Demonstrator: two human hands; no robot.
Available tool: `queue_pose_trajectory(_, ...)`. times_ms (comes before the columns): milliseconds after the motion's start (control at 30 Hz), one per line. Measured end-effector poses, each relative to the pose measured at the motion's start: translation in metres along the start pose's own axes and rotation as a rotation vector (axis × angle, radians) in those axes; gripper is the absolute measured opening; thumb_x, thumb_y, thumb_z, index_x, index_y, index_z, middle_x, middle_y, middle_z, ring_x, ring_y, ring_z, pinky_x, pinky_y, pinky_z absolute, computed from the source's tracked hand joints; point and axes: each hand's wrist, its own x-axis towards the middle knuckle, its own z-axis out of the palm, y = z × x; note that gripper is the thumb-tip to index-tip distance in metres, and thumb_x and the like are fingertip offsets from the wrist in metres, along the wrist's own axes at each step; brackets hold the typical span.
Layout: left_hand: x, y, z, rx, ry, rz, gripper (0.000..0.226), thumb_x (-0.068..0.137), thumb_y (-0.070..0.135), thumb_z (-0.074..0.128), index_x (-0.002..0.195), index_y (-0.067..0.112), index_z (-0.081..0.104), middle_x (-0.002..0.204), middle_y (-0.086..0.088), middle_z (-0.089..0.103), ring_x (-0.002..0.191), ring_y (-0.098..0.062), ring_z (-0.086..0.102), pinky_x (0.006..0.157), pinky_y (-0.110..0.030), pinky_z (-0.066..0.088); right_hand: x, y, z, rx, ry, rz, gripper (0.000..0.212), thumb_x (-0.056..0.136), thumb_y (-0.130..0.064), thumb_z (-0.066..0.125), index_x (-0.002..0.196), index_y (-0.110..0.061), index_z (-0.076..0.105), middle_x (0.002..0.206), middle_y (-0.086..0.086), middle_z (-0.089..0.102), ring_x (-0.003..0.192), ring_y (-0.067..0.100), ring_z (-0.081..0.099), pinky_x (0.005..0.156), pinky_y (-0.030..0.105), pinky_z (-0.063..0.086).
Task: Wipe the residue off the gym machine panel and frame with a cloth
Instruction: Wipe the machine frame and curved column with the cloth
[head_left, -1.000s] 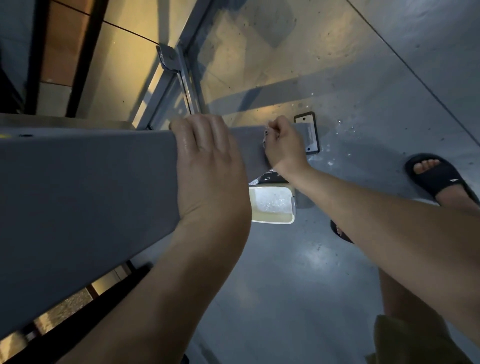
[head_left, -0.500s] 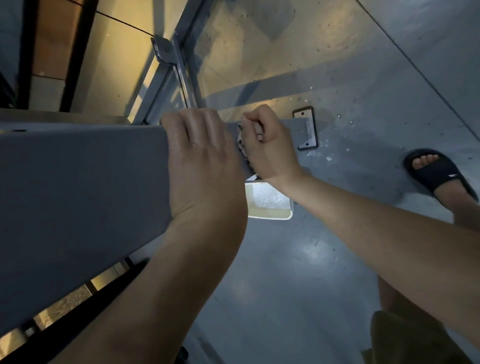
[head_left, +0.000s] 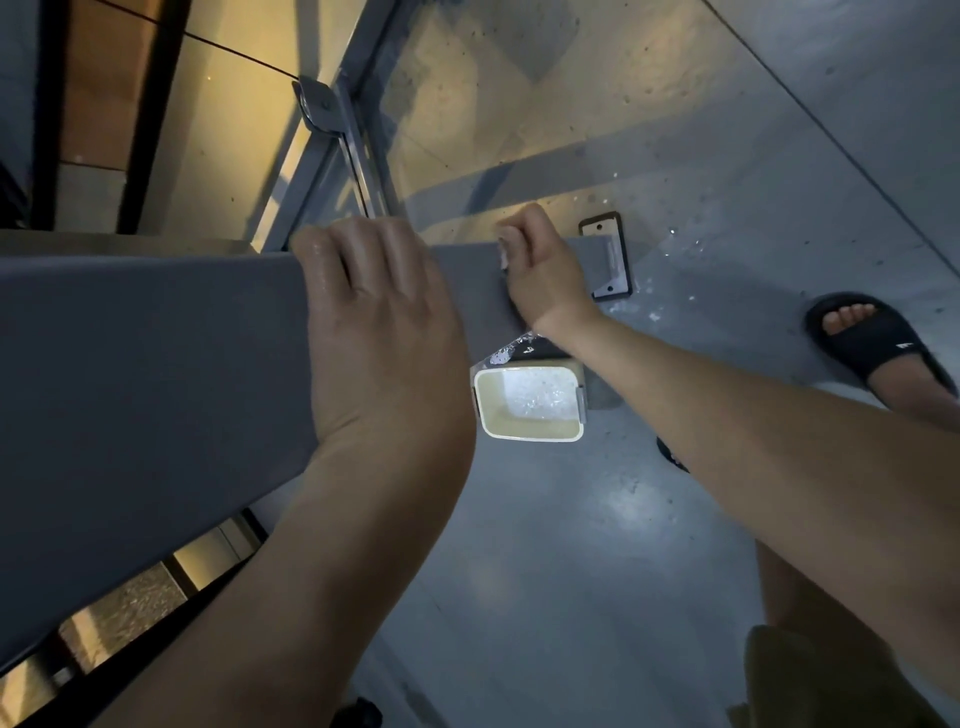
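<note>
Braces the broad, flat grey gym machine panel (head_left: 156, 374) with the left hand (head_left: 374, 322), fingers straight and close together, draped over the far edge, wet and glistening; likely placed there to steady the slab against the rubbing. Pinches a small white cloth (head_left: 503, 255) in the right hand (head_left: 540, 270), fingers curled tight round it, pressing it on the panel's top edge near the far end, not far from the left hand. Judging by that bunched grip, works at one stubborn spot rather than sweeping wide. Cannot tell whether the pale speckled scrap (head_left: 511, 352) below the wrist belongs to the same cloth. Has a cream rectangular plastic tub (head_left: 530, 437) of sudsy water on the ground right under the working end, presumably for rinsing within reach.

Underfoot: smooth grey concrete floor (head_left: 597, 545), glossy, spattered with droplets near a bolted metal foot plate (head_left: 610, 289). Beyond: angled grey steel frame bars (head_left: 332, 156) and warm yellow light across the concrete. Well apart to the right, a black slide sandal (head_left: 878, 345).
</note>
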Motion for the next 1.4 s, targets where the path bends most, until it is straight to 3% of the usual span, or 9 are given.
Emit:
queue_pose_trajectory(100,0.0,0.0,-0.003,0.015,-0.017,0.003,0.057,0.087,0.009,0.024,0.139,-0.013,0.033,0.118,-0.028,0.045,0.11,-0.042,0.047,0.109,-0.052,0.037,0.009,0.011,-0.003,-0.016,-0.057,0.202,0.009,0.108,-0.022,0.042,0.108,-0.016,0.048,0.103,0.011,0.067,0.104,0.033,0.064,0.084,0.04,0.047)
queue_pose_trajectory(300,-0.002,0.001,0.0,0.006,-0.01,0.016,0.052,0.09,0.008,0.02,0.135,-0.01,0.037,0.114,-0.026,0.047,0.107,-0.041,0.049,0.107,-0.053,0.039,-0.051,-0.03,0.003,0.104,-0.047,-0.26,0.01,0.105,-0.023,0.047,0.109,-0.016,0.052,0.09,-0.012,0.067,0.088,0.022,0.068,0.071,0.033,0.046)
queue_pose_trajectory(500,0.0,0.003,0.002,-0.007,0.002,0.019,0.055,0.089,0.009,0.023,0.139,-0.01,0.031,0.12,-0.026,0.044,0.112,-0.041,0.045,0.111,-0.053,0.035,-0.014,0.006,0.001,0.036,0.009,0.189,0.017,0.109,-0.026,0.04,0.11,-0.01,0.048,0.094,0.006,0.064,0.098,0.036,0.065,0.079,0.043,0.047)
queue_pose_trajectory(700,-0.003,0.003,0.006,-0.014,0.028,0.013,0.052,0.093,0.016,0.032,0.138,-0.01,0.034,0.119,-0.026,0.044,0.111,-0.041,0.046,0.111,-0.053,0.035,-0.078,-0.018,0.003,0.165,-0.06,-0.184,0.007,0.107,-0.025,0.045,0.104,-0.025,0.051,0.075,-0.013,0.062,0.074,0.015,0.065,0.069,0.033,0.048)
queue_pose_trajectory(833,-0.002,0.003,0.003,0.002,-0.023,0.017,0.057,0.095,0.022,0.038,0.144,-0.007,0.032,0.125,-0.025,0.043,0.116,-0.042,0.043,0.114,-0.054,0.031,-0.049,0.012,-0.021,0.026,-0.12,0.069,0.012,0.107,-0.027,0.048,0.104,-0.018,0.055,0.085,-0.002,0.068,0.076,0.017,0.067,0.069,0.032,0.047)
queue_pose_trajectory(967,-0.001,0.003,0.004,-0.02,-0.035,0.0,0.063,0.098,0.03,0.04,0.148,-0.006,0.028,0.133,-0.025,0.042,0.123,-0.043,0.042,0.116,-0.053,0.027,-0.05,0.025,-0.061,0.424,-0.25,0.257,0.012,0.107,-0.024,0.051,0.095,-0.021,0.05,0.07,0.008,0.056,0.054,0.02,0.049,0.053,0.032,0.045)
queue_pose_trajectory(1133,0.001,0.02,-0.008,-0.551,0.008,0.108,0.103,0.091,0.054,0.058,0.157,-0.006,0.007,0.159,-0.026,0.022,0.15,-0.044,0.015,0.126,-0.052,0.005,-0.058,0.016,-0.114,0.549,-0.36,0.373,0.029,0.085,-0.012,0.053,0.11,-0.022,0.064,0.082,0.012,0.06,0.065,0.019,0.056,0.059,0.026,0.044)
queue_pose_trajectory(1267,0.007,0.064,-0.022,-1.259,0.033,0.159,0.072,0.094,0.037,0.061,0.152,0.003,0.036,0.149,-0.014,0.043,0.143,-0.03,0.03,0.118,-0.034,0.027,-0.052,0.012,-0.14,0.526,-0.436,0.297,0.039,0.087,0.001,0.054,0.118,-0.021,0.062,0.091,0.009,0.063,0.07,0.018,0.056,0.059,0.028,0.046)
queue_pose_trajectory(1400,0.024,0.094,-0.032,-1.852,-0.261,-0.076,0.022,0.094,0.029,0.066,0.115,0.024,0.061,0.105,0.012,0.067,0.093,-0.006,0.062,0.071,-0.003,0.042,-0.043,0.014,-0.163,0.461,-0.478,0.193,0.031,0.085,-0.004,0.064,0.11,-0.023,0.062,0.094,0.003,0.069,0.072,0.014,0.06,0.063,0.027,0.049)
